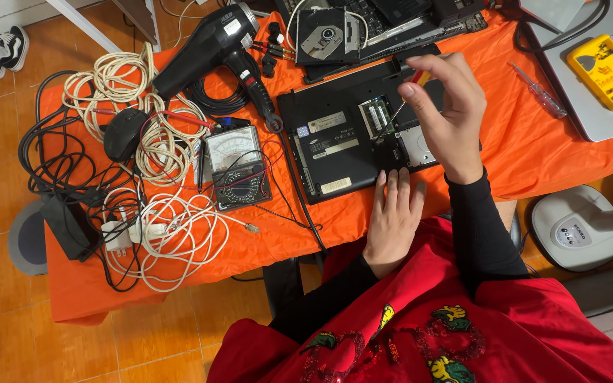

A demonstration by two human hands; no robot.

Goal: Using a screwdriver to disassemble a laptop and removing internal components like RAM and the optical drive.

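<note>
Right hand (448,113) pinches a small screwdriver (402,99), tip down in the open bay of the black laptop (342,142), which lies upside down on the orange worktop (533,149). Left hand (393,216) is flat, fingers together, pressing the laptop's near edge. Hands are apart. Analog multimeter (238,167) sits just left of the laptop; black hair dryer (207,50) lies behind it.

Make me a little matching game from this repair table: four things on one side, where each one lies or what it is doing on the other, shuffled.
1. right hand
2. left hand
3. hair dryer
4. yellow case

a. lies on a silver laptop
b. holds a small screwdriver
c. rests flat at the black laptop's near edge
d. lies above the meter

Pairs: 1-b, 2-c, 3-d, 4-a
</note>
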